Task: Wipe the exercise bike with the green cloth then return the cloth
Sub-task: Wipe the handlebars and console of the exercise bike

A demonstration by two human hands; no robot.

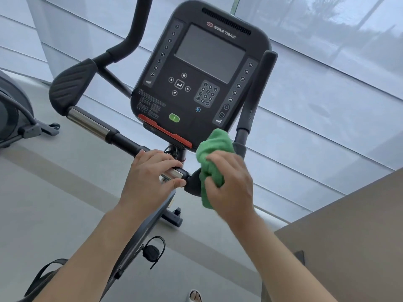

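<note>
The exercise bike's black console (200, 79) with a dark screen fills the upper middle of the head view. Its handlebar (91, 125) runs from a black elbow pad at the left down to the centre. My left hand (150, 177) grips the chrome section of the bar just below the console. My right hand (231, 184) holds the bunched green cloth (214, 149) against the black right-hand pad of the handlebar, under the console's lower right corner. The right upright grip (257, 92) rises beside the console.
A second machine (13, 114) stands at the left edge. A pedal with a strap (152, 251) shows below my arms. A brown surface (349, 225) sits at the lower right. Pale blinds cover the window behind. The floor is grey.
</note>
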